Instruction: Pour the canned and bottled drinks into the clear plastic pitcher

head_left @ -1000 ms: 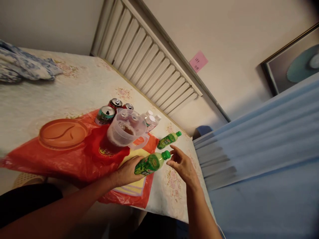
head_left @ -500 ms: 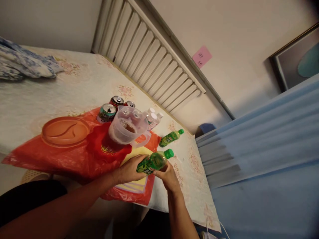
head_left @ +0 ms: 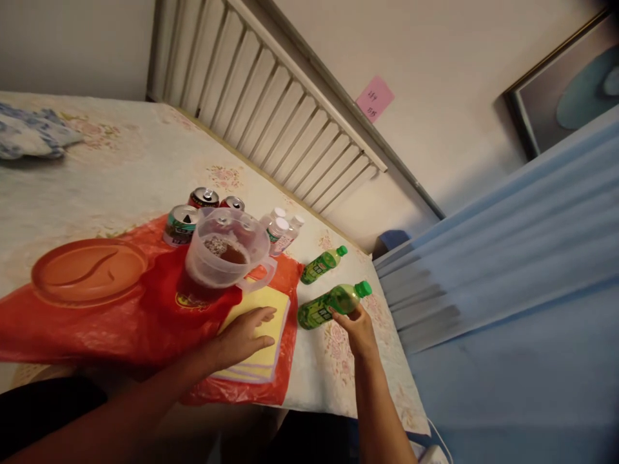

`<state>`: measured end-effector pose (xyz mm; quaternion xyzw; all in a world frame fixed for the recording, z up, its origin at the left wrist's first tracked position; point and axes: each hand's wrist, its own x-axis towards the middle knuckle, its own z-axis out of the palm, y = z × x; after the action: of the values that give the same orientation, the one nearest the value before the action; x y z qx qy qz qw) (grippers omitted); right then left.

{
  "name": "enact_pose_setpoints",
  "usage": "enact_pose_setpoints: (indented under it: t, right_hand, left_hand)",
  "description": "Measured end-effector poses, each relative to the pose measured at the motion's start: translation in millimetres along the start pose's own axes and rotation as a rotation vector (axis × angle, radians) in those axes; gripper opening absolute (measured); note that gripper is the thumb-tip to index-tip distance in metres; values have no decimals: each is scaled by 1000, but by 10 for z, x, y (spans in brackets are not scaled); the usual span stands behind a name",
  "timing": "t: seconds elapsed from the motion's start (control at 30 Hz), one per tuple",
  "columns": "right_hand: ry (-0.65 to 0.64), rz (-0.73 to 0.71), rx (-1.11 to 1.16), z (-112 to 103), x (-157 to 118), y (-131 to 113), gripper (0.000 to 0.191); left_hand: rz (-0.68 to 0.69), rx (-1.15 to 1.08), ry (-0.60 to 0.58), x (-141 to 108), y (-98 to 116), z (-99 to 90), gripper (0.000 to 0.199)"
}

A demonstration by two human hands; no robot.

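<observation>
My right hand (head_left: 356,325) grips a green-capped drink bottle (head_left: 319,309) near its neck, at the right side of the table. Just behind it stands a second green bottle (head_left: 322,265) of the same kind. My left hand (head_left: 249,332) is open, fingers apart and holding nothing, over a yellow cloth (head_left: 273,299) with a pale purple border. Beyond that hand a clear plastic pitcher (head_left: 217,258) contains brown, foamy liquid. The cloth and pitcher are on a red plastic sheet (head_left: 145,322).
An orange lid (head_left: 89,270) lies at left on the sheet. Several drink cans (head_left: 181,225) stand behind the pitcher, with small white-capped bottles (head_left: 278,233) to their right. A radiator (head_left: 271,96) runs along the wall, and a blue curtain (head_left: 507,309) hangs at right.
My left hand has let go of the green bottle and drawn back, opening. My right hand has carried the bottle to the right, beside the other one.
</observation>
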<state>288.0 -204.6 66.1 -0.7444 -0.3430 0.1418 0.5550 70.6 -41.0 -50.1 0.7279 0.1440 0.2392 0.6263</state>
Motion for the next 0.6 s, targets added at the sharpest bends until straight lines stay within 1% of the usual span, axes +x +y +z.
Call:
enact_pose_setpoints:
  t: [0.13, 0.2, 0.3, 0.4, 0.5, 0.6]
  right_hand:
    - [140, -25, -103, -147, 283, 150, 50]
    - [190, -29, -105, -192, 444, 268, 50]
    - [232, -31, -70, -236, 689, 488, 49]
    - [270, -51, -91, -252, 898, 687, 49]
    - [288, -61, -83, -244, 1045, 815, 48]
    - [298, -65, -62, -225, 1139, 888, 48]
  left_hand:
    - [12, 28, 16, 35, -74, 31, 42]
    - [5, 37, 22, 65, -107, 37, 40]
    - [-27, 49, 8, 105, -132, 32, 41]
    - [-48, 73, -1, 132, -154, 23, 41]
    - [-57, 84, -2, 148, -208, 23, 42]
    - [-56, 81, -14, 154, -281, 30, 43]
